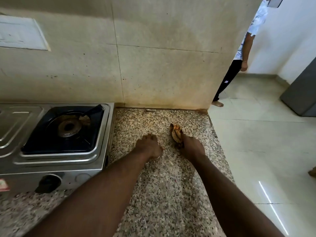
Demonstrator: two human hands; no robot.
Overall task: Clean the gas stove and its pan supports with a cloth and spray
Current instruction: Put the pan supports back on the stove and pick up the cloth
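A steel gas stove (pixel 100 134) stands at the left on the speckled granite counter (pixel 162 185). Its right burner (pixel 69 127) sits in a dark square tray with a black pan support (pixel 93 111) over it. To the right of the stove, my right hand (pixel 192 147) is shut on a crumpled brown patterned cloth (pixel 176 133) that rests on the counter. My left hand (pixel 149 146) rests on the counter just left of it, fingers curled and together, holding nothing. No spray bottle is in view.
A stained tiled wall (pixel 153 65) backs the counter. The counter's right edge (pixel 220 142) drops to a white tiled floor. Another person (pixel 239 65) stands past the wall's corner. A grey appliance (pixel 302 93) is at the far right. A black stove knob (pixel 49 183) faces me.
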